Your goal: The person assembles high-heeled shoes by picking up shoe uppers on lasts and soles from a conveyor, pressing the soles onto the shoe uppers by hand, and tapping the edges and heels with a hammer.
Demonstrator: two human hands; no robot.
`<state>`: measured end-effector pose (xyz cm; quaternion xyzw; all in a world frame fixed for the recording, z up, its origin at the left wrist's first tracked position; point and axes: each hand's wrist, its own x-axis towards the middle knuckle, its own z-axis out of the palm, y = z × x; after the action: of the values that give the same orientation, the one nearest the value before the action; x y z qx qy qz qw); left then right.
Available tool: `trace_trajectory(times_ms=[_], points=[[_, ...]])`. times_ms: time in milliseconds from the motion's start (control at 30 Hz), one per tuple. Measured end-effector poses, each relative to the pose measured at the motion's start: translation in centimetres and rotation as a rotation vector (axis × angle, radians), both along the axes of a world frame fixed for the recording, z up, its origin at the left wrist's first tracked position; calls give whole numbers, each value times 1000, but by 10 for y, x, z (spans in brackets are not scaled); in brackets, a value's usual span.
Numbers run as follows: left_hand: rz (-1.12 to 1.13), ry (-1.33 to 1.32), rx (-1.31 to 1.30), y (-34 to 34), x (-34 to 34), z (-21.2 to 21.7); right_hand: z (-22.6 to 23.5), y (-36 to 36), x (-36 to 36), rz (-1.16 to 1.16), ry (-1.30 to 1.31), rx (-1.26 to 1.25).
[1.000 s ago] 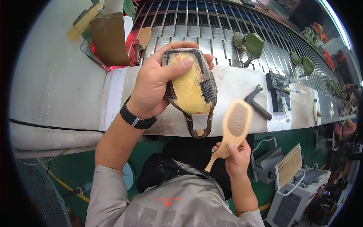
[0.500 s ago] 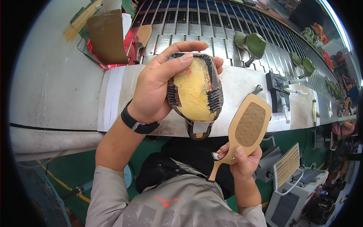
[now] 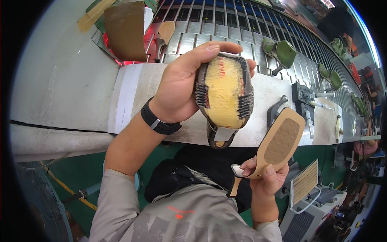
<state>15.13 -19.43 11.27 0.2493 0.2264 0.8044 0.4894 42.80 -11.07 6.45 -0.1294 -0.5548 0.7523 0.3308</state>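
Note:
My left hand (image 3: 173,94) is wrapped round a shoe upper (image 3: 225,86), its underside turned toward me. That underside shows a rough yellow insole with dark, pleated edges folded over it. My fingers curl round the far end of the upper, and the narrower end points down toward my body. Lower right, my right hand (image 3: 269,179) grips a tan high-heeled shoe sole (image 3: 282,135) at its narrow heel end. The patterned brown forepart faces up, and the slim heel (image 3: 234,188) slants down to the left. Upper and sole are apart.
A white-covered bench (image 3: 189,131) runs beneath both hands. A dark tool with a metal head (image 3: 278,109) lies behind the sole. Farther right, a black block (image 3: 302,94) has syringe-like tubes (image 3: 322,105). Green shoes (image 3: 283,54) stand on a slatted conveyor (image 3: 205,30). A fan (image 3: 40,205) stands lower left.
Both hands have moved a little to the right with the upper and the sole, and the sole is tilted more. The surroundings have also shifted right in view. Both grips are kept.

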Motion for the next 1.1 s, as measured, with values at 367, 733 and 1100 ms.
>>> trace_trajectory(times_ms=[367, 733, 1100], points=[[28, 80, -42, 0, 1, 0, 7, -2, 4, 27, -23, -49], [41, 108, -20, -8, 4, -3, 21, -10, 4, 62, -2, -41], [71, 286, -78, -18, 36, 7, 31, -26, -25, 198, -82, 0]])
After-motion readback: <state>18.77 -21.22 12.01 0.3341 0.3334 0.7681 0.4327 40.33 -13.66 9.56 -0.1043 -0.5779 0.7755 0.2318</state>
